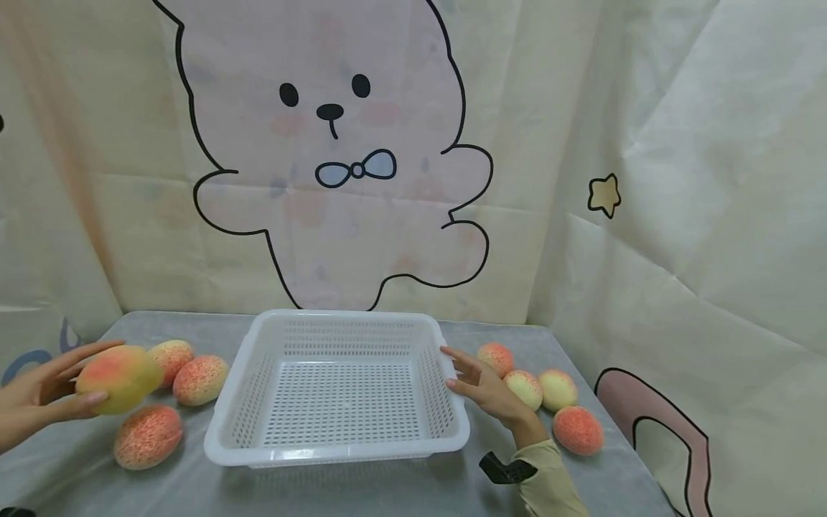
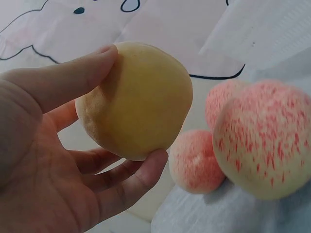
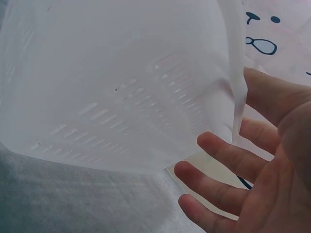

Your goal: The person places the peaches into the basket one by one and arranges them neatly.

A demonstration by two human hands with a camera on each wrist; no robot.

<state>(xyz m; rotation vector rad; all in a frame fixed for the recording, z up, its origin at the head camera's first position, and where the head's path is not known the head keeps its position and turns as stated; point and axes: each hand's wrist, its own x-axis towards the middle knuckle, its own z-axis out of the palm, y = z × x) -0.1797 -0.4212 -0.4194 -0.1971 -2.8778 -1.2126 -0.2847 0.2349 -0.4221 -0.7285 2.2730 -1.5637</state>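
Note:
On the left in the head view, my left hand (image 1: 54, 391) holds a yellow mango (image 1: 119, 379) with a red blush, raised over the table. The left wrist view has the thumb on one side of the mango (image 2: 138, 99) and fingertips on the other. A white plastic basket (image 1: 342, 453) with slotted walls and a perforated floor stands mid-table. My right hand (image 1: 487, 391) grips its right rim. In the right wrist view, thumb and index finger pass behind the basket's rim (image 3: 237, 97), while the other fingers (image 3: 214, 189) spread outside the wall.
Left of the basket lie speckled peaches, among them a red one (image 1: 148, 436) and a paler one (image 1: 200, 380). Several more, including a red peach (image 1: 578, 431), sit beyond the right hand on the grey tablecloth (image 1: 336, 495). A printed cloth (image 1: 400, 237) hangs behind.

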